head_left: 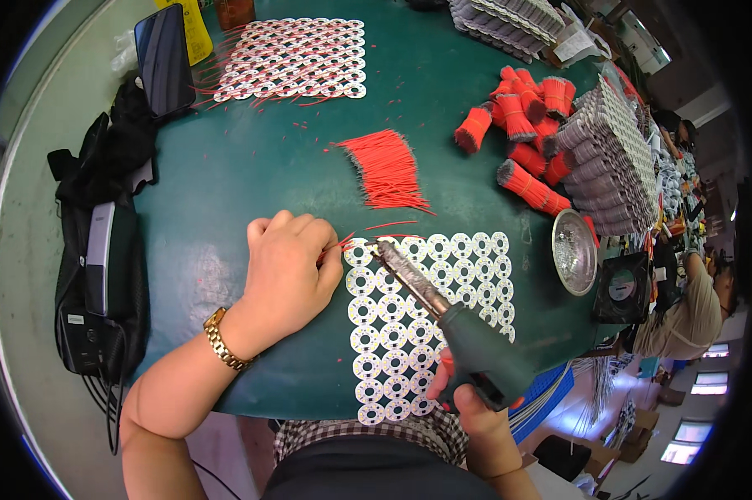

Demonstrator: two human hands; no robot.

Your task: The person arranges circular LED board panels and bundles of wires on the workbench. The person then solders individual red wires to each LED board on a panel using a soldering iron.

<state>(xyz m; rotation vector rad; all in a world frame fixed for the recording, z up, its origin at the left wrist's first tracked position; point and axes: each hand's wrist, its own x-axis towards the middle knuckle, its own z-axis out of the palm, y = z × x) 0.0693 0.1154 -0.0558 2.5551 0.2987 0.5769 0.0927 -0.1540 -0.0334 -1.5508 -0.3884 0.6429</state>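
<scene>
Green table (pixel 201 183): left fingers (pixel 316 236) pinch wire (pixel 346 240), right fingers (pixel 443 375) grip soldering gun (pixel 488 354) near front edge. Wire looks limp; hold near tip.

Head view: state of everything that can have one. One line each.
Left hand: closed, red wire at fingertips
Right hand: gripping iron
Iron: tip at near panel's far-left corner; heat can't be told
Near panel: flat, mostly unwired
Far panel: flat, red wires across
Wire pile: loose, spread
Bundles: heaped
Phone: screen dark
</scene>
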